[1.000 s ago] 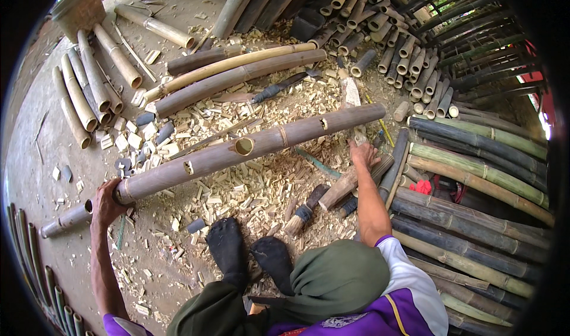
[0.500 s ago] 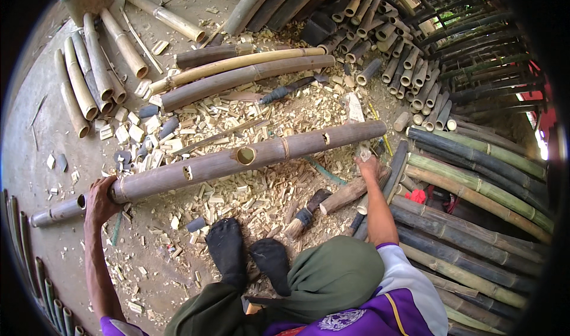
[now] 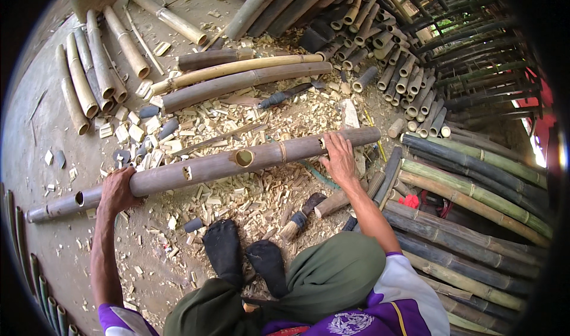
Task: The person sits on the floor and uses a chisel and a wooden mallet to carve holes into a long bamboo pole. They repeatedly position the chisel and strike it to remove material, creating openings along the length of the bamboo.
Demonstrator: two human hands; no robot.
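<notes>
Head view: both hands, left [image 3: 117, 190] and right [image 3: 339, 158], seemingly grip the bamboo pole [image 3: 208, 167].

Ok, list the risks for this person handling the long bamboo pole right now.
1. The long bamboo pole is held only by the left hand and right hand; it could roll or drop onto the socked feet below.
2. The cut holes may have sharp, splintery edges near bare fingers.
3. Loose chips and a blade lie around; slipping seems possible.
</notes>
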